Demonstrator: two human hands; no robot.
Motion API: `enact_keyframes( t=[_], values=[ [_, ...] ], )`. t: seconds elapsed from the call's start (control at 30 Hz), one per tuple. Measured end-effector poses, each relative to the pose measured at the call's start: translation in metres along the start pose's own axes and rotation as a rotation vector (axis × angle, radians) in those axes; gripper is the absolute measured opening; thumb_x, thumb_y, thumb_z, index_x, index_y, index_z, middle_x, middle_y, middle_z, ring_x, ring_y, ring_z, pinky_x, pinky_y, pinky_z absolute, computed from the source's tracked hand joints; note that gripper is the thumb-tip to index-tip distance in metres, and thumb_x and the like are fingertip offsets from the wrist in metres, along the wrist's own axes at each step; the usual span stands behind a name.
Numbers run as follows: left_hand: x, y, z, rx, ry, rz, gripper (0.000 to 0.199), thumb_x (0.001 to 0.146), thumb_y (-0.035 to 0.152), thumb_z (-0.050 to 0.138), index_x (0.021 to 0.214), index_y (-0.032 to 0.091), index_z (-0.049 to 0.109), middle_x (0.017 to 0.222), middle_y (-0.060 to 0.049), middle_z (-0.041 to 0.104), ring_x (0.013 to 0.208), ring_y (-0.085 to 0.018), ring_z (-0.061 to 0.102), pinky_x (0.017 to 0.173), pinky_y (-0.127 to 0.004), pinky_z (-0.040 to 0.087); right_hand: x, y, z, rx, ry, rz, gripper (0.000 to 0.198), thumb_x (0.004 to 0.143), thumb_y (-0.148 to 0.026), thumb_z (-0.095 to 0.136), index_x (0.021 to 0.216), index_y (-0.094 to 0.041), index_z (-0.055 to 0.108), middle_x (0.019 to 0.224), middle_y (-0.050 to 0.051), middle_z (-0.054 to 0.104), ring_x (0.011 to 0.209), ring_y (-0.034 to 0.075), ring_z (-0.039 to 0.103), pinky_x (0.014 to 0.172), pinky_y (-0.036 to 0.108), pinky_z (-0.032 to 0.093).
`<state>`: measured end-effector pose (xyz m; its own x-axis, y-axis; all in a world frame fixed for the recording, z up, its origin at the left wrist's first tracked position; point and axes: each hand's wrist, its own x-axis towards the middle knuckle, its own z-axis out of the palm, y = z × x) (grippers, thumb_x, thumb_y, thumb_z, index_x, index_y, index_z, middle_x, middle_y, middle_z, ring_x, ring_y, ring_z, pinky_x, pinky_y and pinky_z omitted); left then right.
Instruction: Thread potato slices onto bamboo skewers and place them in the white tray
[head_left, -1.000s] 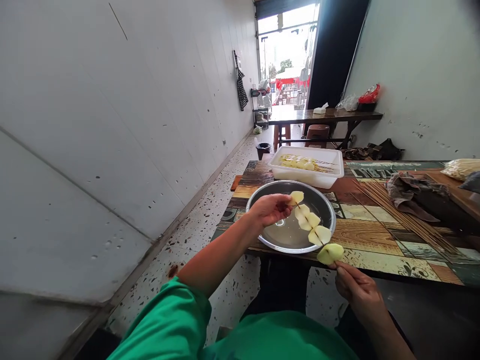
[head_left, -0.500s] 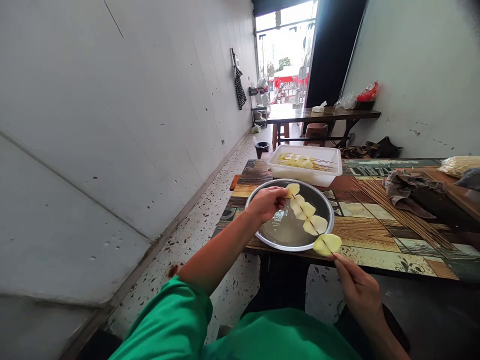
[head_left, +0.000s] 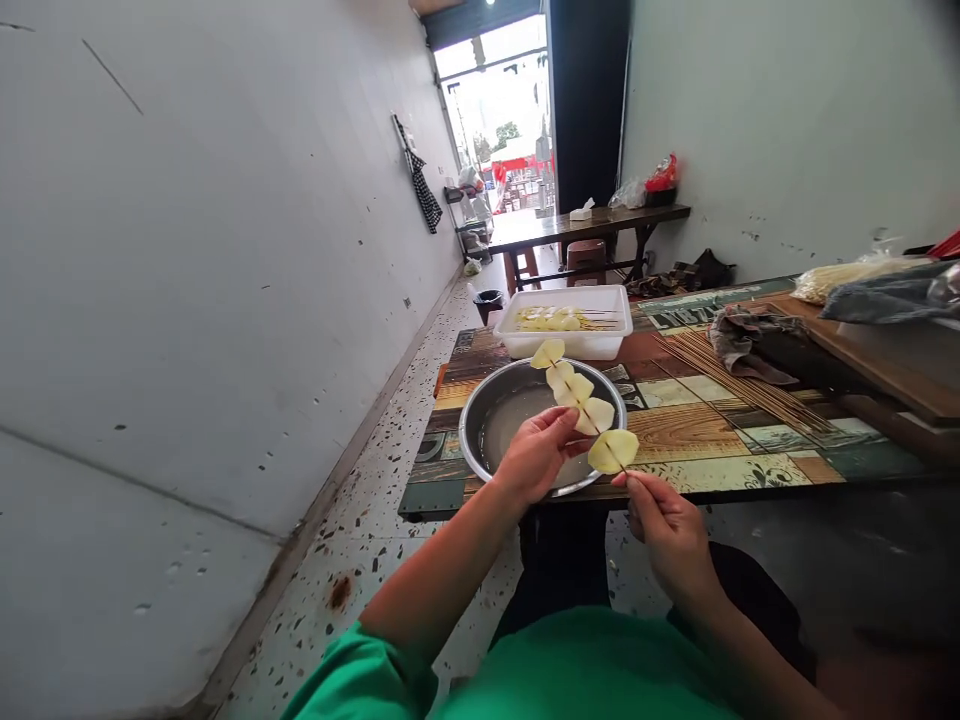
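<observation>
A thin skewer carries several pale yellow slices (head_left: 577,390) that look like potato, spaced along its length. My right hand (head_left: 667,530) pinches the skewer's near end, just below the lowest slice (head_left: 613,452). Closed near the middle of the row, my left hand (head_left: 536,452) has thumb and fingers on a slice at the skewer; the fingertips are partly hidden. Both hands hold the skewer slanted above the round metal basin (head_left: 466,430), which contains cloudy liquid. Behind the basin stands a white plastic tub (head_left: 566,347) with more skewered slices (head_left: 551,319) in it.
Bare skewers (head_left: 742,385) lie across the patterned table (head_left: 697,435), beside a crumpled cloth (head_left: 739,335). A wooden board (head_left: 885,365) and a bag of pale food (head_left: 847,278) are at the right. The wall (head_left: 225,300) rises on the left.
My left hand has slid down the skewer from the far slice to the middle. The lowest slice now sits nearer the others. The view has turned to the right.
</observation>
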<state>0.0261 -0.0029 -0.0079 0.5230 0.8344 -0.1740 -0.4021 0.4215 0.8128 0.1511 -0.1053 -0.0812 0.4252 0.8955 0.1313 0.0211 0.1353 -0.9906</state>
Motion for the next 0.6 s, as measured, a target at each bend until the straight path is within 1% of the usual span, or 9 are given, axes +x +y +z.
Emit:
enact_keyframes(
  t=[0.07,0.13,0.27,0.4,0.5,0.6],
  values=[
    [-0.001,-0.005,0.006,0.035,-0.026,-0.036,0.044,0.058,0.039,0.085,0.087,0.009,0.069,0.080,-0.007,0.069,0.071,-0.013,0.062,0.070,-0.026,0.048,-0.002,-0.002,0.003,0.082,-0.025,0.052,0.036,0.087,-0.050,0.057,0.091,-0.016,0.068,0.051,-0.007,0.035,0.044,0.009,0.031,0.040,0.021,0.025],
    [-0.001,-0.009,0.010,0.054,-0.006,-0.026,0.044,0.061,0.042,0.083,0.088,0.010,0.069,0.080,-0.007,0.069,0.071,-0.014,0.063,0.070,-0.026,0.049,-0.004,-0.002,0.005,0.106,-0.044,0.076,0.036,0.088,-0.050,0.057,0.091,-0.016,0.067,0.051,-0.007,0.034,0.045,0.009,0.030,0.041,0.022,0.024],
    [0.001,-0.013,0.014,0.086,0.074,0.046,0.041,0.066,0.044,0.079,0.086,0.010,0.068,0.077,-0.008,0.070,0.070,-0.016,0.065,0.070,-0.029,0.051,-0.008,-0.001,0.004,0.018,-0.044,0.060,0.036,0.088,-0.050,0.056,0.089,-0.017,0.069,0.051,-0.005,0.037,0.045,0.010,0.032,0.041,0.022,0.026],
    [-0.002,-0.017,0.017,0.151,0.061,0.107,0.038,0.071,0.048,0.073,0.083,0.012,0.067,0.072,-0.006,0.068,0.068,-0.017,0.064,0.066,-0.027,0.049,-0.012,-0.005,0.000,-0.052,-0.011,0.027,0.035,0.086,-0.050,0.058,0.088,-0.018,0.071,0.051,-0.003,0.042,0.046,0.011,0.036,0.041,0.023,0.029],
    [-0.006,-0.022,0.018,0.178,0.024,0.141,0.038,0.073,0.052,0.070,0.081,0.015,0.067,0.070,-0.003,0.066,0.064,-0.014,0.060,0.062,-0.025,0.046,-0.015,-0.012,-0.001,0.072,-0.034,0.108,0.037,0.083,-0.052,0.061,0.089,-0.016,0.070,0.049,-0.005,0.038,0.044,0.010,0.033,0.040,0.023,0.027],
    [-0.009,-0.024,0.018,0.280,-0.001,0.165,0.040,0.073,0.054,0.069,0.076,0.014,0.066,0.065,0.000,0.061,0.057,-0.009,0.050,0.056,-0.021,0.040,-0.015,-0.018,0.000,0.278,-0.111,0.241,0.041,0.079,-0.054,0.065,0.089,-0.015,0.068,0.047,-0.010,0.024,0.040,0.006,0.021,0.038,0.021,0.020]
  ],
)
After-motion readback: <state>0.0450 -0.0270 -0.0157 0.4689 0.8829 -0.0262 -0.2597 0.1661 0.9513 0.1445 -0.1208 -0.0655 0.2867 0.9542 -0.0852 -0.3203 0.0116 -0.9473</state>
